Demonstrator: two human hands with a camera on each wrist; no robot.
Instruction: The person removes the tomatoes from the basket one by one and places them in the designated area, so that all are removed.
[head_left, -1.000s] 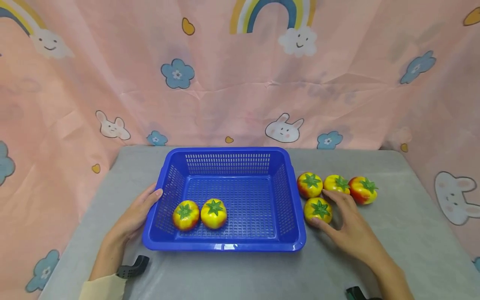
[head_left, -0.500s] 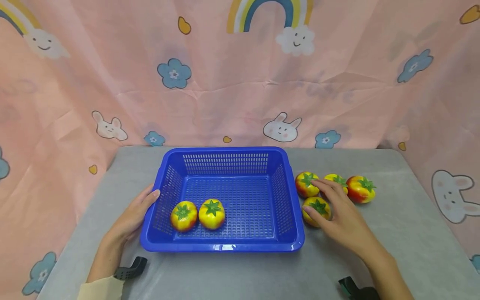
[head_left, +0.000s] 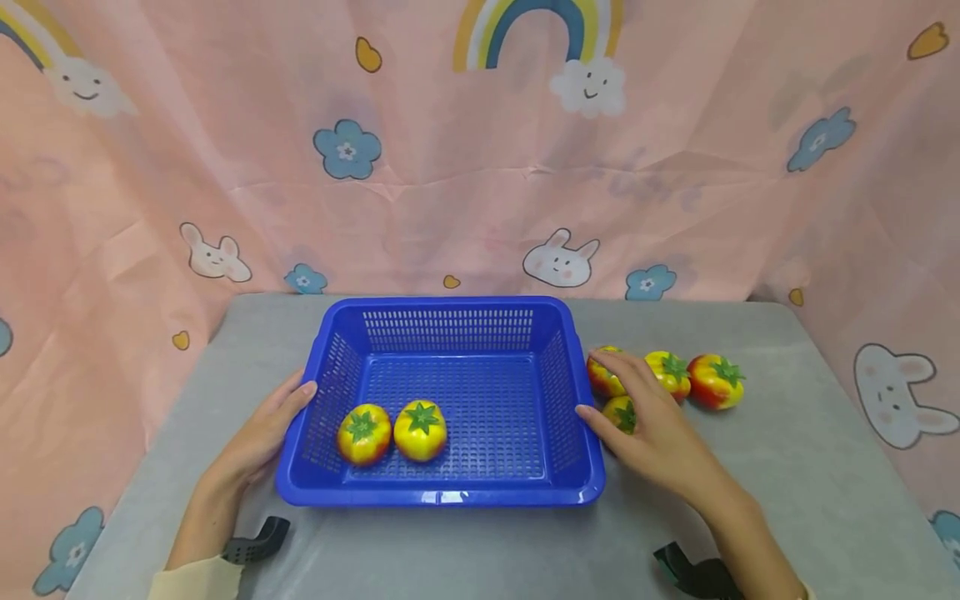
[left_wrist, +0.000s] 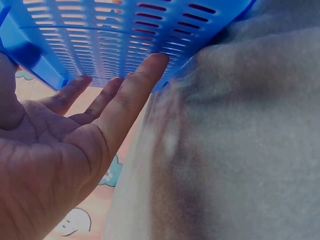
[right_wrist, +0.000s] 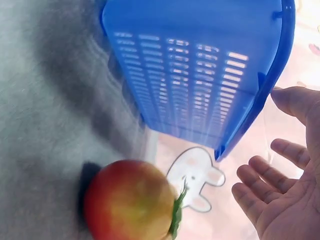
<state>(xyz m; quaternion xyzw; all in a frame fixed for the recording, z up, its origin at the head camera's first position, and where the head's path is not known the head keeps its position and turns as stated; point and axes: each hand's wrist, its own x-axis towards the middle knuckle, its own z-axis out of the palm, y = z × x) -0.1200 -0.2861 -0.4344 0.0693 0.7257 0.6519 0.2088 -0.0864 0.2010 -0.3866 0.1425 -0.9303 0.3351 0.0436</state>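
2 short ends of the blue basket [head_left: 517, 497] are touched: left hand [head_left: 258, 429] grips; right hand [head_left: 662, 437], fingers apart, rests its thumb opposite.

A basket [head_left: 442, 498] stands on the desk [head_left: 817, 467] at mid-frame, a backdrop [head_left: 450, 183] behind it filling the top. Two fruits [head_left: 421, 430] lie in its lower left; four more fruits [head_left: 716, 382] sit to its right, three in a row, one before the row's left end. The left hand [head_left: 258, 433] touches its left side, the right hand [head_left: 663, 437] is at its right.
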